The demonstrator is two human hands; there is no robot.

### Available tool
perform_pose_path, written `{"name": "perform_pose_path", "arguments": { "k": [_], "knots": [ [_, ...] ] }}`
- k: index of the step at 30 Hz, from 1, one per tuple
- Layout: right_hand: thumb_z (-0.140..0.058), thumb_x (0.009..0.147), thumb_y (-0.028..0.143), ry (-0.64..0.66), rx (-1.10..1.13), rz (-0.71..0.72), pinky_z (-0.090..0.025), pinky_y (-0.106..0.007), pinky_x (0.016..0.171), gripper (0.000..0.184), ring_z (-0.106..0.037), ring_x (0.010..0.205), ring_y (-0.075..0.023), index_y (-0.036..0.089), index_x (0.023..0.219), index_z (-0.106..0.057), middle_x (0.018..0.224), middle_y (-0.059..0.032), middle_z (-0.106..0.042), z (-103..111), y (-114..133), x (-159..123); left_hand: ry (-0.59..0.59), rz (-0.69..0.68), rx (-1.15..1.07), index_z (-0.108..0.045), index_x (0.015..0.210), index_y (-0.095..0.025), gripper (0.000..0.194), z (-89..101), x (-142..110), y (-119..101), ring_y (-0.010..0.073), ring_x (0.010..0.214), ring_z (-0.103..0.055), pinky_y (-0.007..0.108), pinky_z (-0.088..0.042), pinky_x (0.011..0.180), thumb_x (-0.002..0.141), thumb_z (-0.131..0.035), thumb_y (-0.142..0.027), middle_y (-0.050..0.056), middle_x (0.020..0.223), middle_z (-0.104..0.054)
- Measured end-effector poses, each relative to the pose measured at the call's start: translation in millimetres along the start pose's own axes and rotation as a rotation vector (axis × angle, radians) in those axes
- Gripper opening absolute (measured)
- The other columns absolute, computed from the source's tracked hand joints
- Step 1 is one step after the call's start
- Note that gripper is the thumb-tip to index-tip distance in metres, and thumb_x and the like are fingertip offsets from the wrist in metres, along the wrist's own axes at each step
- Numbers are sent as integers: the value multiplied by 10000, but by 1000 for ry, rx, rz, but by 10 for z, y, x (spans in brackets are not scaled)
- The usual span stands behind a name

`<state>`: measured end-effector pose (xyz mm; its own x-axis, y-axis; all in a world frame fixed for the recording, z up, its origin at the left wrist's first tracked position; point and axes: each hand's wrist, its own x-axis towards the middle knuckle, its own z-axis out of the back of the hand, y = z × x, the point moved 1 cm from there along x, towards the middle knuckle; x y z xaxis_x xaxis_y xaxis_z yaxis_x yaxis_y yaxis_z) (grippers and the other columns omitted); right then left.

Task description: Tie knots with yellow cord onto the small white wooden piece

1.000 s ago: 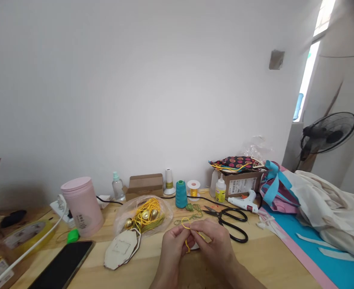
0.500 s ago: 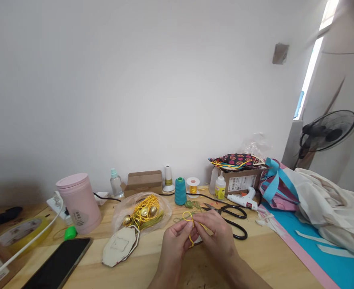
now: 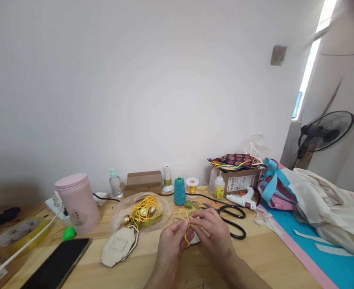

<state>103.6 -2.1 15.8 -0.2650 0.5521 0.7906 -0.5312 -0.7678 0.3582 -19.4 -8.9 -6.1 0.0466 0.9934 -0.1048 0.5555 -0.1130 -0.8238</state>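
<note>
My left hand (image 3: 171,245) and my right hand (image 3: 214,235) meet over the wooden table (image 3: 267,257), both pinching a thin yellow cord (image 3: 185,218) that loops up between the fingertips. Under the hands lies a small white piece, mostly hidden. Just left of them lies a pale flat cardboard shape (image 3: 120,249). Behind it sits a clear plastic bag (image 3: 140,211) with yellow cord and gold bells. Black scissors (image 3: 231,218) lie just right of my right hand.
A pink tumbler (image 3: 78,202), a black phone (image 3: 58,265) and yellow tape (image 3: 17,235) stand at the left. A teal thread cone (image 3: 179,192), spools, a glue bottle (image 3: 218,186), a glue gun (image 3: 241,197) and a cardboard box line the wall. Blue and white fabric (image 3: 321,212) covers the right; a fan (image 3: 324,132) stands beyond.
Both hands have shifted slightly away from me along the table while working the yellow cord; its loop now sits higher between the fingertips. The view has tilted a little.
</note>
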Motion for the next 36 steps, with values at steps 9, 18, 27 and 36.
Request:
{"name": "perform_pose_path", "arguments": {
  "k": [9,18,27,36],
  "knots": [
    [-473,767,174,6,32,8,-429,-292,631,199,-514,735,-163,259,864,-624,808,-37,-614,-22,-8,-7,10,-23,32,-675,727,-138,225,7,10,-1,164,670,-595,264,-456,657,583,-666,-310,59,691,-653],
    [-500,758,186,3,70,-24,-409,-312,686,146,-515,735,-159,233,790,-635,771,-31,-610,24,-80,19,-21,-149,368,-687,632,-126,196,-64,-11,-104,111,490,-504,210,-413,510,548,-677,-303,15,515,-603],
    [-543,731,206,16,171,-150,-397,-315,720,102,-549,725,-159,221,741,-643,718,-23,-631,-19,-145,13,28,-136,482,-685,686,-138,233,-99,-47,-105,97,459,-428,193,-332,458,593,-628,-344,-22,461,-526],
    [-544,722,200,22,262,-262,-414,-309,722,108,-539,772,-169,220,728,-649,759,-33,-630,-39,-159,18,50,-125,305,-669,757,-127,243,59,81,22,89,504,-432,190,-315,481,640,-608,-332,-7,520,-518]
  ]
}}
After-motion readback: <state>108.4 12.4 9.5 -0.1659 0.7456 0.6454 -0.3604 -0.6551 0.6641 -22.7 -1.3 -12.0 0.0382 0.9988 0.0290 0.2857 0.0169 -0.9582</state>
